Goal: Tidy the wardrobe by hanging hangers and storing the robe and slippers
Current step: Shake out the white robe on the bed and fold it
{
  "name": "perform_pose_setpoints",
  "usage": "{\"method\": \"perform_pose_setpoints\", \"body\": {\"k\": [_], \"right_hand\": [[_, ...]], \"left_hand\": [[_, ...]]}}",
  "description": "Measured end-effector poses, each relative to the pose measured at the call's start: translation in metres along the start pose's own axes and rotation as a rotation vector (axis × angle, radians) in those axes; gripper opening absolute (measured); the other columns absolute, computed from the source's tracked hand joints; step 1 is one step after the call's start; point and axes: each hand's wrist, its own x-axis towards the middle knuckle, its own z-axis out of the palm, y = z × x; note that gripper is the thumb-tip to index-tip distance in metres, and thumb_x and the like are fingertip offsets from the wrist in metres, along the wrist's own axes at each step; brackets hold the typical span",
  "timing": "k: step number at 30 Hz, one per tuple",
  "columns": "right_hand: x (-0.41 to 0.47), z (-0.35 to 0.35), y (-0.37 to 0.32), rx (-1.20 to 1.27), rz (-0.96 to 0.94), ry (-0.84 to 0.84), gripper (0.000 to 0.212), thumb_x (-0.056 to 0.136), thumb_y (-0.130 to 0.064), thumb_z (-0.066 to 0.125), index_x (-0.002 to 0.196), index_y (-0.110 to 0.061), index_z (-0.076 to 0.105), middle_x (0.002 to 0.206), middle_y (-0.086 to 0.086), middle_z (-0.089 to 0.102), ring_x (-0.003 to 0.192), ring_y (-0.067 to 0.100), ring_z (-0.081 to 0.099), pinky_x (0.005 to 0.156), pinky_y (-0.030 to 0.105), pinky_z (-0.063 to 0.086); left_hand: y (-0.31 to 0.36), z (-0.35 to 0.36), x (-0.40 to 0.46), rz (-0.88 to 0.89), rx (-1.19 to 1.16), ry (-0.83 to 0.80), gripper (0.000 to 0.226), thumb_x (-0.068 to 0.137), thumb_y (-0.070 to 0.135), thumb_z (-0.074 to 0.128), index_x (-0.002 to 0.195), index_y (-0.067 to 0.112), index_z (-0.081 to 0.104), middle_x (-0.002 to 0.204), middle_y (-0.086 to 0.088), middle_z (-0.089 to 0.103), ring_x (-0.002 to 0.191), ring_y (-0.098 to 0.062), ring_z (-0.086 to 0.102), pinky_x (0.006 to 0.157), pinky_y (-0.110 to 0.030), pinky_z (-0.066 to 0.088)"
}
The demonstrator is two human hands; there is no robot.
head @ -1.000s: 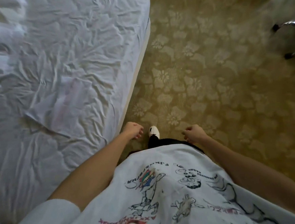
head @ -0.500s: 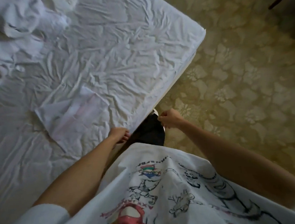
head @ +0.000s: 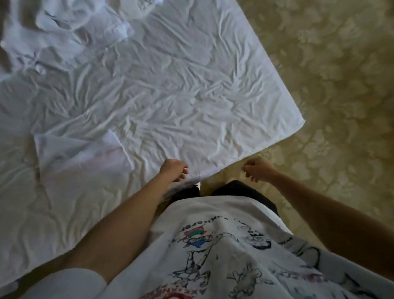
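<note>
A crumpled white garment, likely the robe [head: 69, 34], lies bunched at the far left of the bed [head: 186, 84]. A flat folded white cloth [head: 81, 158] lies nearer, left of my hands. My left hand [head: 173, 170] hangs over the bed's near edge with loosely curled fingers and holds nothing. My right hand [head: 257, 168] hangs over the carpet beside the bed's corner, fingers also loosely curled and empty. No hangers or slippers are in view.
The bed's wrinkled white sheet fills the left and centre, and its corner [head: 302, 122] points right. Patterned beige carpet [head: 326, 68] covers the floor to the right. My legs stand against the bed's edge.
The view has swung left and over the bed, bringing the crumpled garment further into view. Both hands have stayed low in front of me, the left now over the bed's edge.
</note>
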Motion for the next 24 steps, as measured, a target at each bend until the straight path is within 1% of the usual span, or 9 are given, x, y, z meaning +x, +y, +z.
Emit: {"method": "perform_pose_setpoints", "body": {"k": [2, 4, 6, 8, 13, 16, 19, 21, 24], "right_hand": [[0.023, -0.029, -0.005, -0.022, -0.010, -0.018, 0.018, 0.095, -0.016, 0.060, 0.086, -0.006, 0.071, 0.077, 0.010, 0.071, 0.058, 0.019, 0.063, 0.059, 0.032, 0.054], [0.048, -0.057, -0.013, -0.049, -0.032, -0.037, 0.017, 0.094, -0.017, 0.061, 0.080, -0.012, 0.069, 0.075, 0.008, 0.071, 0.056, 0.017, 0.062, 0.055, 0.027, 0.053], [0.074, -0.086, -0.023, -0.060, -0.049, -0.073, 0.013, 0.094, -0.018, 0.062, 0.086, -0.011, 0.069, 0.073, 0.005, 0.070, 0.054, 0.015, 0.062, 0.050, 0.023, 0.048], [0.099, -0.115, -0.039, -0.060, -0.076, -0.123, 0.013, 0.094, -0.018, 0.061, 0.093, -0.008, 0.070, 0.073, 0.004, 0.070, 0.053, 0.015, 0.060, 0.048, 0.021, 0.046], [0.163, -0.175, -0.108, -0.056, -0.211, -0.159, 0.015, 0.094, -0.020, 0.061, 0.095, -0.008, 0.070, 0.076, 0.004, 0.071, 0.055, 0.013, 0.061, 0.048, 0.018, 0.047], [0.199, -0.200, -0.162, -0.022, -0.278, -0.162, 0.013, 0.093, -0.018, 0.061, 0.093, -0.009, 0.071, 0.072, 0.003, 0.070, 0.054, 0.014, 0.061, 0.048, 0.020, 0.047], [0.230, -0.213, -0.222, -0.004, -0.364, -0.170, 0.011, 0.094, -0.016, 0.061, 0.093, -0.011, 0.071, 0.074, 0.005, 0.070, 0.057, 0.016, 0.061, 0.053, 0.023, 0.049], [0.252, -0.218, -0.264, -0.002, -0.417, -0.164, 0.013, 0.094, -0.017, 0.061, 0.096, -0.011, 0.072, 0.073, 0.003, 0.070, 0.058, 0.016, 0.063, 0.057, 0.025, 0.052], [0.288, -0.221, -0.328, 0.024, -0.484, -0.135, 0.015, 0.095, -0.019, 0.061, 0.101, -0.010, 0.072, 0.075, 0.003, 0.071, 0.059, 0.014, 0.065, 0.061, 0.025, 0.054]], "left_hand": [[0.027, 0.010, 0.009, -0.001, -0.021, 0.014, 0.017, 0.091, 0.016, 0.059, 0.093, 0.002, 0.069, 0.078, -0.008, 0.070, 0.061, -0.018, 0.061, 0.056, -0.028, 0.051], [0.052, 0.020, 0.019, -0.002, -0.049, 0.044, 0.016, 0.090, 0.016, 0.060, 0.091, 0.003, 0.070, 0.077, -0.007, 0.070, 0.059, -0.017, 0.061, 0.053, -0.025, 0.051], [0.077, 0.028, 0.028, -0.005, -0.078, 0.073, 0.015, 0.090, 0.017, 0.061, 0.088, 0.005, 0.070, 0.075, -0.006, 0.069, 0.058, -0.016, 0.061, 0.051, -0.024, 0.049], [0.103, 0.033, 0.038, -0.027, -0.126, 0.120, 0.015, 0.091, 0.017, 0.061, 0.086, 0.006, 0.070, 0.075, -0.006, 0.069, 0.057, -0.016, 0.061, 0.048, -0.022, 0.047], [0.175, 0.030, 0.064, -0.062, -0.205, 0.227, 0.013, 0.088, 0.017, 0.062, 0.083, 0.010, 0.071, 0.072, -0.005, 0.069, 0.051, -0.014, 0.061, 0.046, -0.020, 0.045], [0.221, 0.010, 0.081, -0.039, -0.249, 0.309, 0.010, 0.085, 0.017, 0.063, 0.082, 0.013, 0.072, 0.068, -0.002, 0.070, 0.050, -0.013, 0.061, 0.043, -0.018, 0.045], [0.260, -0.021, 0.107, -0.016, -0.279, 0.359, 0.012, 0.084, 0.016, 0.062, 0.077, 0.013, 0.071, 0.071, -0.005, 0.071, 0.050, -0.014, 0.060, 0.044, -0.019, 0.046], [0.285, -0.046, 0.126, 0.012, -0.271, 0.394, 0.015, 0.084, 0.017, 0.060, 0.074, 0.012, 0.070, 0.072, -0.008, 0.072, 0.053, -0.016, 0.062, 0.047, -0.021, 0.050], [0.318, -0.089, 0.158, 0.061, -0.243, 0.447, 0.016, 0.086, 0.018, 0.059, 0.078, 0.013, 0.072, 0.072, -0.004, 0.072, 0.060, -0.017, 0.067, 0.053, -0.022, 0.055]]}}
